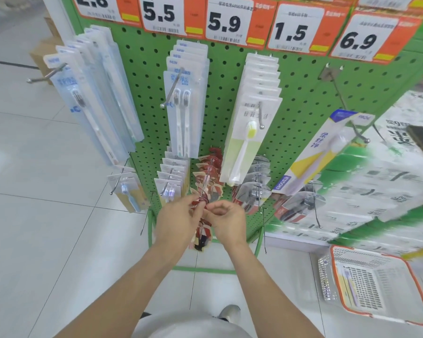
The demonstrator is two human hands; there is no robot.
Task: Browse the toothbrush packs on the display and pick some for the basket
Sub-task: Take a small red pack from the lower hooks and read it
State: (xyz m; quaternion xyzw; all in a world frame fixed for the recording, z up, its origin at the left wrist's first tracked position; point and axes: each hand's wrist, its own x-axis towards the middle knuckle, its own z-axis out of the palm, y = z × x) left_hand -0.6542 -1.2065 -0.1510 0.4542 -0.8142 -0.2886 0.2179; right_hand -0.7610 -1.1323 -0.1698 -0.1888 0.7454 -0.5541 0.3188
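Both hands meet just below the middle of the frame, at the tip of a low hook [206, 181] on the green pegboard [227, 76]. The left hand [178, 222] and the right hand [226, 222] each have curled fingers pinching the top of a red pack [202, 234], which hangs down between the wrists; its contents are too blurred to tell. More red packs [209, 175] sit further back on the same hook. Above, in the upper half, hang toothbrush packs: clear blue ones [93, 98] at left, a twin-brush row [185, 98] in the centre, yellow-green ones [248, 135] right of centre, and a yellow and blue box [320, 154] further right. Price tags [226, 21] line the top edge. An orange-rimmed white basket [420, 298] stands on the tiled floor [47, 240] at lower right, holding a flat pack [344, 284]
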